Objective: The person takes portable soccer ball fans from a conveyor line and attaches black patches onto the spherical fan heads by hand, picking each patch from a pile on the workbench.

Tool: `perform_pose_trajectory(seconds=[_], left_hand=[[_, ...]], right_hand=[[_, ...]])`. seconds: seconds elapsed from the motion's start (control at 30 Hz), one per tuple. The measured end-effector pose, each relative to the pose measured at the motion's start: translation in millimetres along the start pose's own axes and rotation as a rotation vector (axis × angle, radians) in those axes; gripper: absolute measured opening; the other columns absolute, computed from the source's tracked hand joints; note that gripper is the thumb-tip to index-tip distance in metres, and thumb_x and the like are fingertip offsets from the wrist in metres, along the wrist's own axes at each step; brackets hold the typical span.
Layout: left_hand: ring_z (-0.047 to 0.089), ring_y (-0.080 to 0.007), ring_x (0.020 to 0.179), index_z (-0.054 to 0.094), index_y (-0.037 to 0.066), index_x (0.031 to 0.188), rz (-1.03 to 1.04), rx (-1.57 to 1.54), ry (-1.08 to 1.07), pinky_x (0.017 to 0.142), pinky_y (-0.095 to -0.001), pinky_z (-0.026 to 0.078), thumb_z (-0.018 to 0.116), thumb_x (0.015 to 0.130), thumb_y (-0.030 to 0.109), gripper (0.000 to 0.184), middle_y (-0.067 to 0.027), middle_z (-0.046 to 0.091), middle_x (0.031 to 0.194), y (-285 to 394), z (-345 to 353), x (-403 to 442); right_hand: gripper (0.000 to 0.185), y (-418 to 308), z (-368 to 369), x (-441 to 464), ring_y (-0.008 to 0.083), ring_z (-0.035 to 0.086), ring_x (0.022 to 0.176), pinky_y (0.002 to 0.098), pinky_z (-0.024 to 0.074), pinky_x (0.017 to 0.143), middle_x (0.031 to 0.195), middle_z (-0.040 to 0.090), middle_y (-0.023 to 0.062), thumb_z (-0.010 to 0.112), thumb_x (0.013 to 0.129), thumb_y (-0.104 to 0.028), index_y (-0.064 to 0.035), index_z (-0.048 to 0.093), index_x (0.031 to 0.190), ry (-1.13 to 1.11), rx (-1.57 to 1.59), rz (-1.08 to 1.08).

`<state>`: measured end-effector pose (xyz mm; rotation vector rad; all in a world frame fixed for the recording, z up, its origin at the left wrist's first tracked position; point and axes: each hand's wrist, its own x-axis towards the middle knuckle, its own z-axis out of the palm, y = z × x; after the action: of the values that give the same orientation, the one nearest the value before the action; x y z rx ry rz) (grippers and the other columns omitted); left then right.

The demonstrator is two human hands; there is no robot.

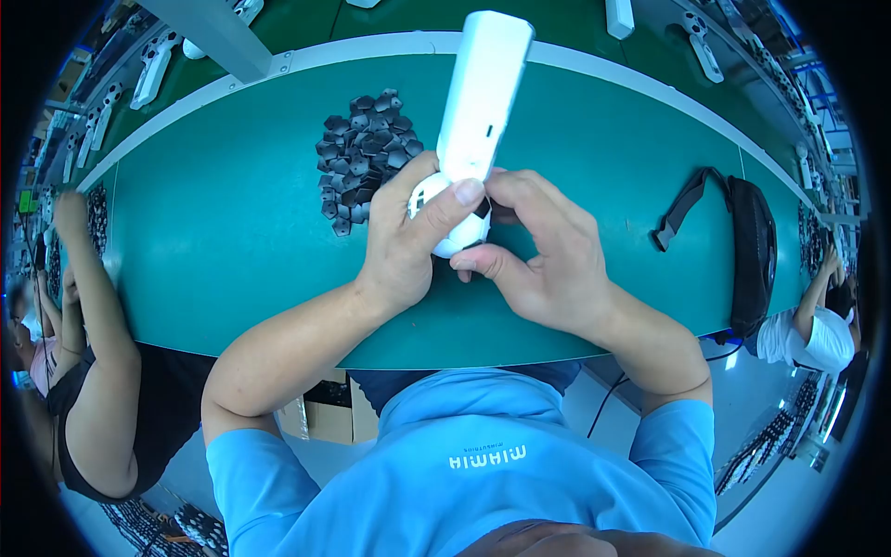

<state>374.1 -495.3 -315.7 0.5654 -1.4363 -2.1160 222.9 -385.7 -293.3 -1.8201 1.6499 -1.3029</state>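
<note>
A white device (pixel 484 93) with a long flat body and a rounded head with dark patches is held up over the green table. My left hand (pixel 406 232) is wrapped round the rounded head, its thumb lying across the front. My right hand (pixel 549 246) touches the head's other side, thumb near its lower edge and fingers curled behind; whether a small part is between them is hidden. Just left of the device lies a pile of dark, flat, angular pieces (pixel 367 153).
A black bag (pixel 750 251) with a strap and buckle lies on the table (pixel 594 121) at the right. A metal post (pixel 218 37) stands at the far edge. Co-workers sit at the left (pixel 107 343) and right (pixel 817 325). More white devices lie beyond the table's far rim.
</note>
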Motion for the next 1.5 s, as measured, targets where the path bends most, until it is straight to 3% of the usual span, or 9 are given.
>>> perform_pose_trajectory(seconds=[0.23,0.4,0.5,0.6,0.87,1.0,1.13,1.43,1.5], left_hand=[[0.068,-0.0146,0.088,0.058,-0.003,0.131,0.037,0.125,-0.03,0.064,-0.0266,0.056,0.07,0.098,0.038,0.055,-0.0119,0.068,0.102,-3,-1,6],[0.069,-0.0174,0.091,0.05,-0.001,0.14,0.076,0.019,0.059,0.069,-0.0295,0.059,0.072,0.097,0.038,0.062,-0.0153,0.066,0.112,6,2,12],[0.07,-0.0204,0.093,0.043,0.003,0.147,0.683,0.764,-0.128,0.067,-0.0298,0.059,0.073,0.097,0.039,0.068,-0.0195,0.063,0.119,7,-14,23],[0.069,-0.0197,0.081,0.042,0.004,0.147,0.398,0.415,-0.06,0.064,-0.0306,0.059,0.068,0.1,0.039,0.064,-0.0183,0.065,0.114,25,-13,22],[0.07,-0.0185,0.071,0.047,0.006,0.138,0.246,-0.147,0.089,0.058,-0.0304,0.057,0.072,0.099,0.036,0.055,-0.0192,0.068,0.1,46,-59,30],[0.069,-0.0173,0.069,0.045,0.006,0.138,0.288,-0.17,0.125,0.057,-0.0298,0.057,0.073,0.099,0.034,0.056,-0.0186,0.068,0.099,43,-55,32],[0.069,-0.0172,0.072,0.043,0.007,0.141,0.3,-0.182,0.104,0.059,-0.0297,0.057,0.077,0.096,0.027,0.06,-0.0182,0.068,0.101,38,-48,30],[0.07,-0.0169,0.092,0.039,0.008,0.147,0.309,0.022,0.067,0.071,-0.0301,0.06,0.085,0.084,0.004,0.078,-0.0134,0.067,0.114,36,-40,22],[0.07,-0.0178,0.096,0.039,0.008,0.148,0.32,0.064,0.068,0.076,-0.031,0.061,0.085,0.084,0.003,0.079,-0.013,0.067,0.117,32,-37,20]], right_hand=[[0.051,11,-9,4,0.0232,0.069,0.107,0.0377,0.0609,0.09,0.115,0.066,0.015,0.087,0.085,-0.011,0.0017,0.059,0.126,-0.085,0.199,0.043],[0.043,14,-8,6,0.0226,0.07,0.107,0.0369,0.0588,0.093,0.119,0.066,0.015,0.081,0.092,-0.01,0.002,0.059,0.127,-0.064,0.676,0.361],[0.036,16,-11,13,0.0226,0.071,0.107,0.0351,0.0596,0.091,0.119,0.067,0.0159,0.076,0.096,-0.009,0.004,0.061,0.125,0.014,0.791,0.44],[0.034,14,-22,23,0.0221,0.07,0.108,0.0366,0.058,0.092,0.119,0.068,0.0153,0.07,0.101,-0.016,0.0042,0.062,0.127,0.043,1.231,0.518],[0.027,24,3,37,0.0209,0.069,0.102,0.0361,0.0558,0.085,0.11,0.071,0.0106,0.073,0.095,-0.012,-0.0045,0.072,0.12,-0.121,-0.058,0.308],[0.025,30,27,54,0.0286,0.068,0.098,0.0391,0.0545,0.083,0.104,0.07,0.0095,0.074,0.088,-0.012,-0.006,0.072,0.112,-0.068,-0.269,-0.126],[0.021,33,41,68,0.0304,0.066,0.1,0.0417,0.0543,0.085,0.101,0.069,0.0094,0.075,0.086,-0.013,-0.0057,0.072,0.105,-0.142,-0.496,-0.19],[0.019,41,10,50,0.0254,0.07,0.092,0.0351,0.0563,0.08,0.1,0.07,0.0092,0.073,0.089,-0.002,-0.0063,0.071,0.107,-0.093,-0.265,-0.138],[0.014,33,0,46,0.0219,0.071,0.092,0.0332,0.057,0.08,0.101,0.07,0.0084,0.072,0.093,-0.002,-0.0045,0.071,0.107,-0.028,0.184,0.235]])
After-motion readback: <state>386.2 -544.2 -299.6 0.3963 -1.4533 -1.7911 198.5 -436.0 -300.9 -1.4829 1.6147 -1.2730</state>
